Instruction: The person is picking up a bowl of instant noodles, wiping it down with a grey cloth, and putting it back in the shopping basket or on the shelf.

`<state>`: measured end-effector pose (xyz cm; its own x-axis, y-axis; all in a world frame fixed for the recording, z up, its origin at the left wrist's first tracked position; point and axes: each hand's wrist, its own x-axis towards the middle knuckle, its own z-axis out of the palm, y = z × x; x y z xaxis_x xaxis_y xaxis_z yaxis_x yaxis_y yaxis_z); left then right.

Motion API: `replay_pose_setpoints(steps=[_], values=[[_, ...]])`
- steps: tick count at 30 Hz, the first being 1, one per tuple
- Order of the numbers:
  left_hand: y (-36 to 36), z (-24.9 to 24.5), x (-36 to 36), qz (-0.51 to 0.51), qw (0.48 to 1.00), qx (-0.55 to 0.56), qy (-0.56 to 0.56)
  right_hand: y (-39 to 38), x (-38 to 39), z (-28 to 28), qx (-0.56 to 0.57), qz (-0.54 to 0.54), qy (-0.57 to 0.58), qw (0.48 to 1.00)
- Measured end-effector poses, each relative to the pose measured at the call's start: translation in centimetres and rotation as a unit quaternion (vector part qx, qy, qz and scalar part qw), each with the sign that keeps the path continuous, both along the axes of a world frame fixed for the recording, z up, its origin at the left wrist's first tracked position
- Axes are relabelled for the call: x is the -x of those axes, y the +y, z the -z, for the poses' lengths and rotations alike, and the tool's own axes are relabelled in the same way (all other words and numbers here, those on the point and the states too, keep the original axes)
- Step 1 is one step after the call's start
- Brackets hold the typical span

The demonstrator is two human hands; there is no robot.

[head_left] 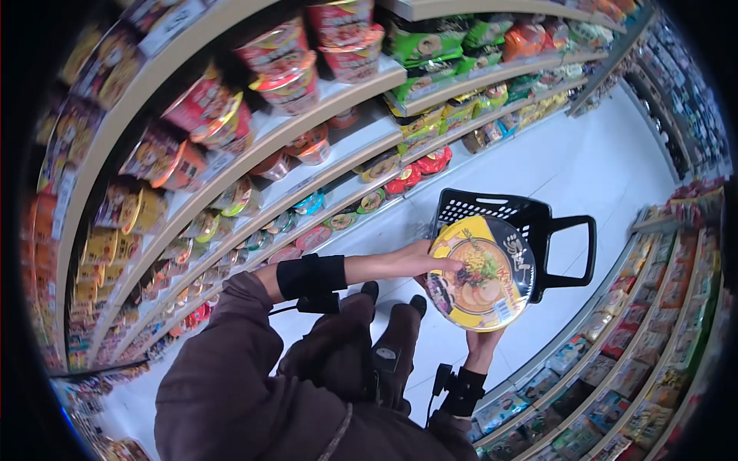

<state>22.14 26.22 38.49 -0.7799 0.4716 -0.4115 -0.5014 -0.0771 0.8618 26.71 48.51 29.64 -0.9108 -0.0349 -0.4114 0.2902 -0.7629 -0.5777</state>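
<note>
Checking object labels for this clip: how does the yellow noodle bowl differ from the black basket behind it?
The noodle bowl is round, yellow, sealed with a printed lid; the basket is black, boxy, with slotted walls and a handle. The left hand and right hand hold the bowl; the basket shows behind it.

Found no word plain enough to read. Saw big black brush signs on the lid of the noodle bowl (482,273), beside the picture of noodles, but could not make them out. Spotted a small white label (503,309) with tiny print near the lid's lower edge, too small to read. Noticed bright writing on the cups and packs (288,81) along the shelves (350,146), all blurred. Caught pale price tags (164,29) on the shelf edges, numbers too tiny to tell.
</note>
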Motion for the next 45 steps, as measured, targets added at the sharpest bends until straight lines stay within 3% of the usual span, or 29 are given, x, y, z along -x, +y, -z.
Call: replay_pose_setpoints(steps=[2,4,6,8,9,14,17,20,24,28,32,34,35,36,40,42,44,45], values=[[-1.3,-1.7,-2.1,-0.010,1.000,0.022,0.018,-0.9,0.4,-2.9,0.062,-0.071,-0.005,0.996],[-2.1,-3.8,-4.0,-0.064,0.998,0.014,0.017,-0.9,0.5,-4.3,0.047,-0.126,0.015,0.991],[-2.9,-5.3,-5.6,-0.101,0.994,0.018,0.022,-0.6,0.7,-5.5,-0.042,-0.216,0.034,0.975],[-3.3,-7.4,-7.3,-0.115,0.985,0.130,0.024,0.2,1.4,-5.6,-0.066,-0.313,0.057,0.946],[-3.2,-5.0,-7.9,-0.138,0.982,0.112,0.069,0.5,1.8,-6.0,-0.085,-0.351,0.060,0.931],[-0.3,-4.5,-10.9,-0.193,0.975,0.102,0.042,3.4,3.7,-6.6,-0.053,-0.472,0.059,0.878],[2.4,-4.2,-12.2,-0.240,0.952,0.119,0.150,4.7,4.3,-8.2,-0.030,-0.500,0.068,0.863],[4.8,-6.3,-13.6,-0.335,0.939,0.036,0.066,5.7,4.9,-8.3,0.049,-0.494,0.077,0.865],[5.0,-4.9,-14.3,-0.385,0.923,-0.019,0.010,5.9,4.8,-10.2,0.094,-0.484,0.091,0.865],[7.0,-4.4,-15.0,-0.402,0.915,0.015,0.008,4.9,4.0,-11.7,0.134,-0.527,0.085,0.835],[8.9,-3.9,-16.8,-0.384,0.913,-0.132,-0.039,4.4,2.9,-10.2,0.168,-0.569,0.045,0.804],[9.4,-2.1,-17.4,-0.435,0.846,-0.301,-0.062,3.7,2.0,-9.9,0.170,-0.583,0.057,0.793],[9.2,1.0,-17.8,-0.395,0.851,-0.347,0.003,3.3,1.7,-9.6,0.202,-0.604,0.054,0.770],[9.3,-0.1,-18.3,-0.406,0.848,-0.341,-0.020,3.0,1.5,-9.2,0.233,-0.623,0.051,0.745],[9.1,1.3,-19.9,-0.427,0.806,-0.403,0.071,1.8,-0.3,-9.4,0.229,-0.607,-0.014,0.761],[8.4,1.2,-20.5,-0.416,0.779,-0.463,0.082,1.1,-0.7,-9.8,0.262,-0.623,-0.005,0.737],[7.4,-0.4,-21.4,-0.450,0.775,-0.403,0.185,1.0,-0.8,-10.1,0.245,-0.616,-0.040,0.748],[6.9,-1.6,-21.5,-0.448,0.777,-0.401,0.186,1.1,-0.7,-10.4,0.224,-0.615,-0.034,0.756]])
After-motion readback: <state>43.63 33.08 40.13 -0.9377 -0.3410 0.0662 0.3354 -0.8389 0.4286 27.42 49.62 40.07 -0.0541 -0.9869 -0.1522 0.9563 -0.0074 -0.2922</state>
